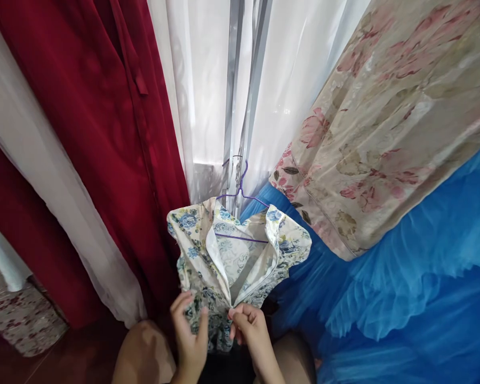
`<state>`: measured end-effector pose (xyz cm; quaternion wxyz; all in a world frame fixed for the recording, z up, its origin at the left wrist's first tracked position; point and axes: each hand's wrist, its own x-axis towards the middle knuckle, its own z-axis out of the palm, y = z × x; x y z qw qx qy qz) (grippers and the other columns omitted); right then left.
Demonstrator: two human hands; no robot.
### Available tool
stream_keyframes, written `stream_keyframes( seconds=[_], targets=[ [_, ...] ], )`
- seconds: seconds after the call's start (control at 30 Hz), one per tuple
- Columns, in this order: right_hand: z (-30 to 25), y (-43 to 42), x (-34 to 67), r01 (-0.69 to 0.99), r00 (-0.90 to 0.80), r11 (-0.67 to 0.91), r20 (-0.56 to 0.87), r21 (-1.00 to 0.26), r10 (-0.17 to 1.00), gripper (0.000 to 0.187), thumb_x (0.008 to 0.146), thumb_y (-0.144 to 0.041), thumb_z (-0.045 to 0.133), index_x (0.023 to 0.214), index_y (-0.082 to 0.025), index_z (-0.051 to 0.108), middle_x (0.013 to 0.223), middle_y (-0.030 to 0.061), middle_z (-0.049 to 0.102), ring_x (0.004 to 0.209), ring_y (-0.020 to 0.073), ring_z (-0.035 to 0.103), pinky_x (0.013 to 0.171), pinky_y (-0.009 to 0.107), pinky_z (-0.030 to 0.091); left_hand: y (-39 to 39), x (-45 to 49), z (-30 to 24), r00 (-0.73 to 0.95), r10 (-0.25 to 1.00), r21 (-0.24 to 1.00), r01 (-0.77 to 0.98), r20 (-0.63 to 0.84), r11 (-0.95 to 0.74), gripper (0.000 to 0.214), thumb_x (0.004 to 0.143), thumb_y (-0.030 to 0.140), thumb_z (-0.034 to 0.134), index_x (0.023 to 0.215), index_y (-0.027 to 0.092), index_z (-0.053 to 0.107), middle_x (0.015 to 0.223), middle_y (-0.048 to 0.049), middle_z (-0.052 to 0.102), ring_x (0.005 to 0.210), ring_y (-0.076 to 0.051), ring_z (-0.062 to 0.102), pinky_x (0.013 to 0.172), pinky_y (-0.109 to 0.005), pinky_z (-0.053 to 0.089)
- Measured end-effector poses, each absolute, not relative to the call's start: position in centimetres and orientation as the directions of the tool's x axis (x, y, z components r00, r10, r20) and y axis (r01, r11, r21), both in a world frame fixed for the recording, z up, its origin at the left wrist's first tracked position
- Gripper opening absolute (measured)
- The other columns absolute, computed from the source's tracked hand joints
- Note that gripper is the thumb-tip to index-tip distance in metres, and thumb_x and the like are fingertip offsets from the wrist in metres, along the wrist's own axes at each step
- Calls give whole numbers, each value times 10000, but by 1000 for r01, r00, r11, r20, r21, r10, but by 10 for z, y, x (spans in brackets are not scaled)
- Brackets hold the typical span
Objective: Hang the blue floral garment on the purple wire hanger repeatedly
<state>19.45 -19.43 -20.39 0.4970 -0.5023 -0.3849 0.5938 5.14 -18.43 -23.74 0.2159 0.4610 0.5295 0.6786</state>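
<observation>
A cream garment (194, 250) with blue flowers hangs on a purple wire hanger (242, 186). Its zipper opening (240, 290) is spread in a V, and the hanger's lower bar shows inside. At the bottom of that V, my right hand (248, 322) pinches the zipper pull between thumb and fingers; the pull itself is mostly hidden. My left hand (191, 330) is beside the garment's lower left part, thumb and fingers apart, holding nothing that I can see. Below my hands the garment's hem is partly covered.
Dark red curtains (92, 133) hang on the left and white curtains (304, 48) behind grey metal poles (254, 69). On the right are a beige floral cloth (368, 149) and a blue tulle skirt (404, 298). My knees (144, 354) flank the garment.
</observation>
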Motion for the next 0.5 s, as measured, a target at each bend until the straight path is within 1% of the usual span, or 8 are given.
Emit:
stream_keyframes(
  seconds=[0.03,0.1,0.17,0.2,0.27,0.3,0.4,0.5],
  targets=[
    [-204,-197,194,-197,-33,-218,-216,-956,976,382,793,-517,686,653,-173,600,454,15,622,329,74,345,396,213,209,-189,58,-245,-379,858,937,168,348,-306,418,736,314,771,1102,244,581,1272,-131,596,1261,-328,570,1090,-460,455],
    [-204,-203,191,-177,-91,-232,-219,-956,971,358,793,-495,691,676,-163,628,463,16,636,313,74,362,382,205,235,-196,71,-255,-176,970,985,71,169,-158,433,730,311,755,1132,243,611,1146,-122,669,1098,-322,656,955,-435,540],
    [-201,-205,190,-158,-113,-230,-214,-960,970,345,806,-476,681,676,-161,628,464,12,637,304,73,373,373,201,255,-197,79,-258,-30,997,997,38,70,-69,364,762,318,715,1108,241,632,989,-88,699,937,-294,686,848,-400,564],
    [-197,-204,190,-150,-109,-226,-211,-962,971,342,810,-467,674,664,-163,619,460,11,634,301,71,371,367,199,251,-195,80,-258,12,997,996,56,76,-77,267,798,318,680,1051,241,644,919,-71,690,884,-279,679,820,-383,557],
    [-180,-197,196,-148,-81,-212,-201,-966,976,315,800,-439,669,652,-166,617,453,8,629,297,72,369,356,200,227,-188,77,-254,75,984,976,133,162,-171,94,862,312,613,920,242,641,844,-56,648,841,-257,650,796,-356,529],
    [-166,-190,200,-157,-57,-193,-186,-969,981,289,786,-421,671,658,-164,630,453,8,630,299,75,373,354,202,219,-185,74,-251,105,972,957,181,210,-227,78,885,307,590,860,242,626,826,-53,624,828,-248,634,787,-346,513],
    [-106,-157,214,-212,29,-75,-83,-974,996,225,748,-373,681,706,-152,691,486,12,655,319,80,395,357,211,226,-179,67,-248,184,938,892,300,293,-338,193,927,299,549,744,240,543,764,-36,545,746,-219,573,728,-322,467],
    [-39,-118,221,-221,44,68,60,-973,997,230,718,-374,716,710,-143,719,530,20,675,348,81,413,361,221,239,-182,66,-251,225,917,854,344,329,-391,229,946,288,523,724,240,497,748,-25,512,716,-206,545,709,-307,442]
  ],
)
